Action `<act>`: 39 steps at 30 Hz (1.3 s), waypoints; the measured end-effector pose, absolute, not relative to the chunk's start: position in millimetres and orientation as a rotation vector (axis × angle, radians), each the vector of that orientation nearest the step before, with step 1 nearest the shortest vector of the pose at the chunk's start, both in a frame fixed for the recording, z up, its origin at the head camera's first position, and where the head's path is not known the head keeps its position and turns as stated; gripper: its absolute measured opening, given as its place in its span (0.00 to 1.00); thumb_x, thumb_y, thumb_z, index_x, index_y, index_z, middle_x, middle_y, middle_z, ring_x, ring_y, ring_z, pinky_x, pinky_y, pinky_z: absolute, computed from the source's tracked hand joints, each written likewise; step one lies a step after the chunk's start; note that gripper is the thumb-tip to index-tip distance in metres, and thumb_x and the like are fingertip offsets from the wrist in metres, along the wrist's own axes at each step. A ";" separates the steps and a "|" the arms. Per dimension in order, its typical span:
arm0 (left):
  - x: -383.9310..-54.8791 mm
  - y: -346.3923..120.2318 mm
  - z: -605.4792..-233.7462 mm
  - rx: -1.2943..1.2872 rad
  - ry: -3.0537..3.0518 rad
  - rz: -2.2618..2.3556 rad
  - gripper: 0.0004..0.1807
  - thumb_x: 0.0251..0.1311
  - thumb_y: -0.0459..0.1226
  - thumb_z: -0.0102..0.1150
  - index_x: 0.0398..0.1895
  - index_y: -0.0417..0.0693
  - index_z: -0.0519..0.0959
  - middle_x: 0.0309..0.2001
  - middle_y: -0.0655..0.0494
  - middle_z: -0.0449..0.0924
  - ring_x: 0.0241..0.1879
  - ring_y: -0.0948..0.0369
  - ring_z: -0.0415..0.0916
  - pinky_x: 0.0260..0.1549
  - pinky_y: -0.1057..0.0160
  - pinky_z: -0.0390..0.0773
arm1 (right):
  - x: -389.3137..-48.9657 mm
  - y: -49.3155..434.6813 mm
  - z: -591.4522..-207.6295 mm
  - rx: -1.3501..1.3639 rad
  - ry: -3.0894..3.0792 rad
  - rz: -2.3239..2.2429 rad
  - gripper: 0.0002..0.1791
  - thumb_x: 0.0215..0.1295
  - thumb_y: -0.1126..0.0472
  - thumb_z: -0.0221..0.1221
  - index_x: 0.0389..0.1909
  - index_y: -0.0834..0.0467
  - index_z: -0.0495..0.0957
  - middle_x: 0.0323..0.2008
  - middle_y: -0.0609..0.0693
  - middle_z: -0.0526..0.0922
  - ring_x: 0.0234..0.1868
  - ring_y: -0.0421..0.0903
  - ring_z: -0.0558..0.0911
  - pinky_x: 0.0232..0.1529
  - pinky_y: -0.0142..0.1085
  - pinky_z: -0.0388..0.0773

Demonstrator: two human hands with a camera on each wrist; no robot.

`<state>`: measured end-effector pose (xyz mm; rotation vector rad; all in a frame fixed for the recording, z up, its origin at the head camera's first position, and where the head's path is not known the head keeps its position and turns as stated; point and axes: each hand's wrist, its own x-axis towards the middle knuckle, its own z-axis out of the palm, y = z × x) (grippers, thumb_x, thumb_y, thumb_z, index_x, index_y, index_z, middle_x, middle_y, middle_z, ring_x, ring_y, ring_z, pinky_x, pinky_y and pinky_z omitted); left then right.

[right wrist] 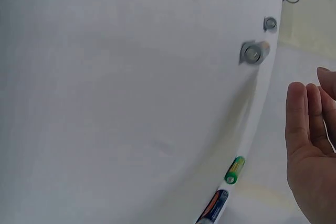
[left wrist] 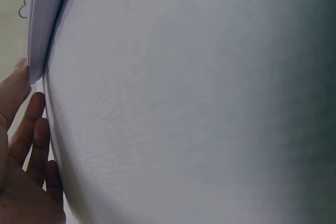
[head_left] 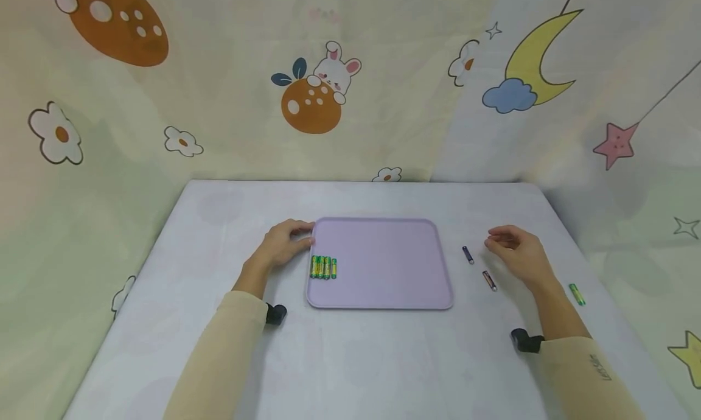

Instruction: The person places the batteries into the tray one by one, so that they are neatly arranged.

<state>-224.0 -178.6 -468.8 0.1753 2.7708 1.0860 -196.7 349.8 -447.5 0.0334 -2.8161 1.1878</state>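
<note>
My left hand [head_left: 282, 243] is at the left edge of a lilac tray [head_left: 383, 265], its fingertips touching the rim near the far corner. Seen from the left wrist, the fingers [left wrist: 37, 142] lie fairly straight beside the tray's edge [left wrist: 42, 30]. Several green batteries [head_left: 324, 267] stand side by side in a row along the tray's left side. Held over the table to the right, my right hand [head_left: 517, 252] has loosely bent fingers and nothing in them. Nearest to it lie a dark blue battery [head_left: 468, 255] and a brownish battery [head_left: 489, 280].
A loose green battery [head_left: 577, 294] lies beyond the right forearm, near the table's right side. The right wrist view also shows a navy-and-orange battery [right wrist: 212, 207] close to a green one. A white cloth covers the table [head_left: 383, 359]; printed curtains [head_left: 219, 91] hang around it.
</note>
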 end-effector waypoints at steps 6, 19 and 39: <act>-223.0 -177.9 -467.7 0.166 2.773 1.072 0.26 0.69 0.47 0.64 0.69 0.55 0.77 0.67 0.49 0.75 0.69 0.47 0.69 0.72 0.42 0.65 | -198.4 367.0 -450.6 0.004 -2.822 1.092 0.23 0.72 0.52 0.64 0.58 0.64 0.79 0.51 0.64 0.84 0.37 0.17 0.73 0.36 0.16 0.72; -222.3 -179.8 -467.6 0.148 2.772 1.073 0.26 0.69 0.48 0.64 0.69 0.56 0.77 0.68 0.49 0.75 0.70 0.47 0.68 0.72 0.42 0.65 | -210.0 389.0 -455.7 -0.234 -2.921 0.936 0.27 0.74 0.52 0.61 0.63 0.67 0.74 0.56 0.68 0.81 0.57 0.66 0.80 0.37 0.32 0.75; -225.1 -178.4 -472.4 0.146 2.779 1.078 0.26 0.68 0.49 0.65 0.68 0.57 0.77 0.67 0.51 0.76 0.69 0.49 0.69 0.71 0.44 0.66 | -220.5 398.6 -453.8 -0.497 -2.965 0.925 0.26 0.70 0.57 0.61 0.61 0.70 0.72 0.56 0.70 0.78 0.52 0.65 0.77 0.39 0.44 0.79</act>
